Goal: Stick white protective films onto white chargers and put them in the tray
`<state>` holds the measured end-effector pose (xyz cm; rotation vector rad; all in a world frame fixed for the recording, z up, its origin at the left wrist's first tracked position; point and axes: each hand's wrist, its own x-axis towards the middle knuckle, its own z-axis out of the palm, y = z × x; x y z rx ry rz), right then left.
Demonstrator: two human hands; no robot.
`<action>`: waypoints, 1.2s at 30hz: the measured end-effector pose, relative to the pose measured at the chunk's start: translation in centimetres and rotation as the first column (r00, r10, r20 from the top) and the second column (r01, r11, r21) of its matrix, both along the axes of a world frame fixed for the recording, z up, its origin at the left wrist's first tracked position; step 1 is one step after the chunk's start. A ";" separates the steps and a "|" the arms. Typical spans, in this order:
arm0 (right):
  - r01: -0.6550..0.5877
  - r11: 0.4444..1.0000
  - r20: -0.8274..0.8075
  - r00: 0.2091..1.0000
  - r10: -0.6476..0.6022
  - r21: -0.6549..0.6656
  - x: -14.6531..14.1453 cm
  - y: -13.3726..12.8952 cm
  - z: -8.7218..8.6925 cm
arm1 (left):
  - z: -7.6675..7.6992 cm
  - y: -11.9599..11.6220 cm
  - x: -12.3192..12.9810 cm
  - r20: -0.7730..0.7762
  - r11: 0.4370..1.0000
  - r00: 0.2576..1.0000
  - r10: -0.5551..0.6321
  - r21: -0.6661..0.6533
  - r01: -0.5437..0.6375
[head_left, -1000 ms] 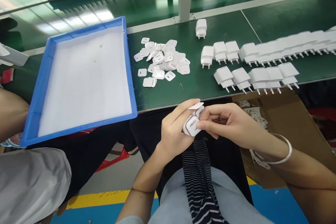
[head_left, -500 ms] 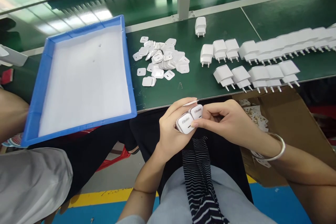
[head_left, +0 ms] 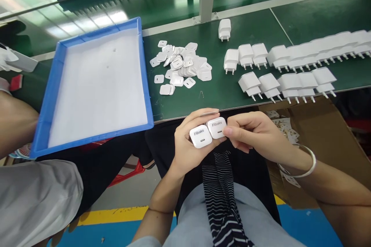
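Note:
Two white plug chargers [head_left: 200, 136] lie side by side in my left hand [head_left: 185, 146], their end faces with "Fibaks" lettering and a small slot turned up toward me. Their pins are hidden. A thin white cover plate [head_left: 210, 113] sticks out edge-on between the upper fingers of the same hand. My right hand [head_left: 252, 133] is closed, with thumb and forefinger at the right edge of the right-hand charger [head_left: 216, 128]; the thumb tip touches its face near the slot. Beyond the hands, a loose pile of similar white cover plates [head_left: 188, 70] lies on the green bench [head_left: 179, 104].
White plug chargers [head_left: 301, 81] stand in rows at the right. On the left is a blue tray [head_left: 150, 112] with a white liner. An open cardboard box [head_left: 319, 142] is below the bench. Another person's arm [head_left: 17, 123] reaches in at the far left.
The two chargers have turned so their faces show more fully, and they sit slightly lower left. My right thumb has shifted from between the faces to the right charger's edge. The view has moved slightly.

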<state>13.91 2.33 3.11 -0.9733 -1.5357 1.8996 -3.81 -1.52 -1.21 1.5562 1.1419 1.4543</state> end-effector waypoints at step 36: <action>-0.055 0.998 -0.114 0.992 0.059 0.045 0.8 1.0 -2.9 | 7.2 1.4 -7.6 -0.914 0.976 0.349 0.206 0.166 -0.144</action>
